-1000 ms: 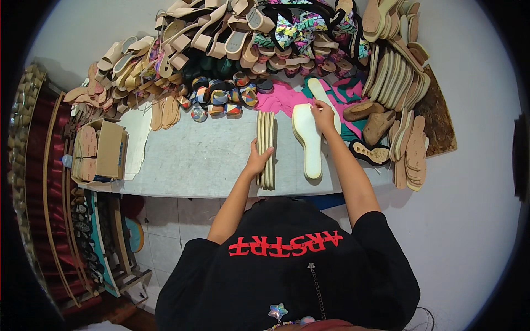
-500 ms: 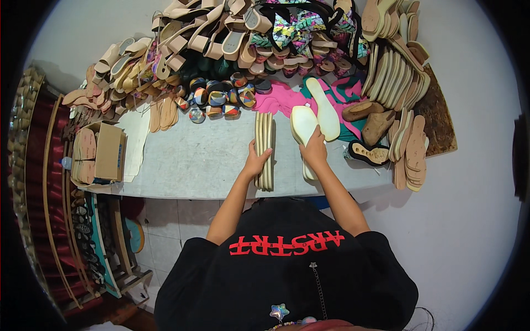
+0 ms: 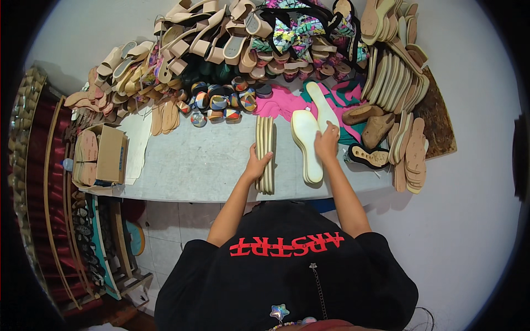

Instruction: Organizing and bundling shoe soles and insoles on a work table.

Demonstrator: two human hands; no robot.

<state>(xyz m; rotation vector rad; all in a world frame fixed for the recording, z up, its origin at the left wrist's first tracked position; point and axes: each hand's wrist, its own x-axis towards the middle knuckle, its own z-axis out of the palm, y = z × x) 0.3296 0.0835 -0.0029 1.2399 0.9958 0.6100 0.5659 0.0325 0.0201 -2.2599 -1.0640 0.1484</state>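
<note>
My left hand [image 3: 258, 164] is closed around a stack of cream shoe soles [image 3: 265, 146] standing on edge on the table, thumb on the near side. My right hand [image 3: 327, 142] is closed at the lower end of a single pale sole [image 3: 317, 98], which lies over pink and green pieces. Between my hands lies a flat pile of pale soles [image 3: 307, 149], toe end away from me. My right thumb is close beside this pile; whether it touches cannot be told.
Heeled sandals [image 3: 221, 38] are heaped along the back. Colourful patterned shoe parts [image 3: 218, 102] sit in front of them. Wooden shoe lasts [image 3: 377, 129], a black-edged sole [image 3: 369, 156] and tan insoles [image 3: 415, 157] lie at right. A cardboard box [image 3: 113, 154] stands at left.
My right hand has left the flat pile and moved up and right to the single sole, which is shifted slightly. My left hand keeps its stack in place.
</note>
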